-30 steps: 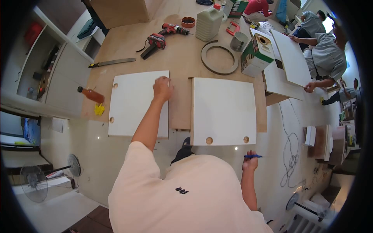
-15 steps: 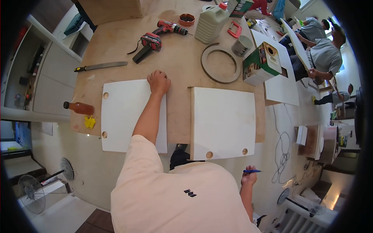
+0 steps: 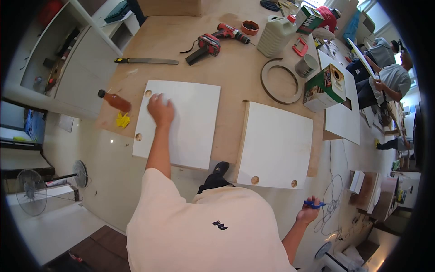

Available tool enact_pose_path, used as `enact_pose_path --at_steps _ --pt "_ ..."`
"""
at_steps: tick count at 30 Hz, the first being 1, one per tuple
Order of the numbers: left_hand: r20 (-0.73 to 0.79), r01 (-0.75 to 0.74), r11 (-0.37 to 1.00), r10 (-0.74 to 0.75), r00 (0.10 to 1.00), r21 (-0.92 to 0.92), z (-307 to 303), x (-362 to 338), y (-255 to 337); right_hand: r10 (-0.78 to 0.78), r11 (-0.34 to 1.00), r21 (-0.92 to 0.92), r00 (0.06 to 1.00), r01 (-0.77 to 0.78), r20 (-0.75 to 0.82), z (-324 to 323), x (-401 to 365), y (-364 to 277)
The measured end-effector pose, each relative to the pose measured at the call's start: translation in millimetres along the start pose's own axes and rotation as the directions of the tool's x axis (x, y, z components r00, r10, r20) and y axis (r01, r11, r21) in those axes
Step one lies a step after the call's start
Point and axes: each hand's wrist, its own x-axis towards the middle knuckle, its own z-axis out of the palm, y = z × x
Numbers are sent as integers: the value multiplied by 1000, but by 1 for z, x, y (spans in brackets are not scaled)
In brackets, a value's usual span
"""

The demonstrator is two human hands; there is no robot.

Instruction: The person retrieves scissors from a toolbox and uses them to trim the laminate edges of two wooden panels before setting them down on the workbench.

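My left hand (image 3: 161, 110) is over the left white panel (image 3: 192, 118), near its upper left hole, with fingers spread and nothing held. This panel has two round holes along its left edge. Out to the right, beyond the table, my right hand (image 3: 311, 211) is closed around a blue tool (image 3: 314, 205), too small to identify. Between my arms lies the right white panel (image 3: 278, 143), tilted slightly, with two round holes near its lower edge. A brown bottle (image 3: 115, 100) and a yellow cloth (image 3: 123, 119) are left of the left panel.
The wooden table (image 3: 235, 72) bears a file (image 3: 152, 60), red drill (image 3: 210, 45), edging coil (image 3: 266, 84), metal can (image 3: 306, 65), green box-shaped tin (image 3: 324, 88) and white jug (image 3: 276, 36). Co-workers (image 3: 392, 81) handle a board at right. Cables (image 3: 333, 199) lie on the floor.
My left hand has moved from the left panel's top right corner to its upper left area. My right hand has moved outward with the blue tool. The camera view has turned.
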Motion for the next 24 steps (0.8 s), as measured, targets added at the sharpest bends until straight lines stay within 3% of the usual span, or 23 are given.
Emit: enact_pose_path --at_steps 1,2,4,6,7,10,11,12,18,21,24 --pt "-30 80 995 -78 997 65 -17 -8 -27 -35 999 26 997 33 75 18 -14 -7" --pt "56 196 973 -203 978 119 -47 -11 -39 -81 995 -37 978 90 194 33 -23 -8" --pt "143 350 924 -372 917 156 -78 -26 -67 23 988 -151 929 36 369 72 -44 -10" --pt "288 481 857 -515 807 187 -101 -37 -90 102 949 -297 796 101 597 116 -76 3" --pt "302 463 866 -499 812 187 -106 -45 -100 174 920 -366 693 138 700 133 -88 14" --pt "412 410 898 -439 799 162 -113 -55 -121 365 906 -423 528 -12 767 181 -132 71" --pt "483 414 900 -425 766 135 -115 -53 -124 355 874 -470 495 126 793 192 -142 96" --pt "552 422 901 -405 729 105 -115 -49 -129 347 860 -479 488 174 801 203 -155 114" --pt "556 414 908 -310 772 -69 -92 -31 -148 229 774 -486 536 407 813 239 -190 192" --pt "705 616 784 -391 592 -81 -70 -17 -158 185 671 -525 567 524 803 250 -190 213" --pt "629 507 844 -301 717 -174 -61 -24 -166 168 617 -585 638 526 751 256 -194 237"
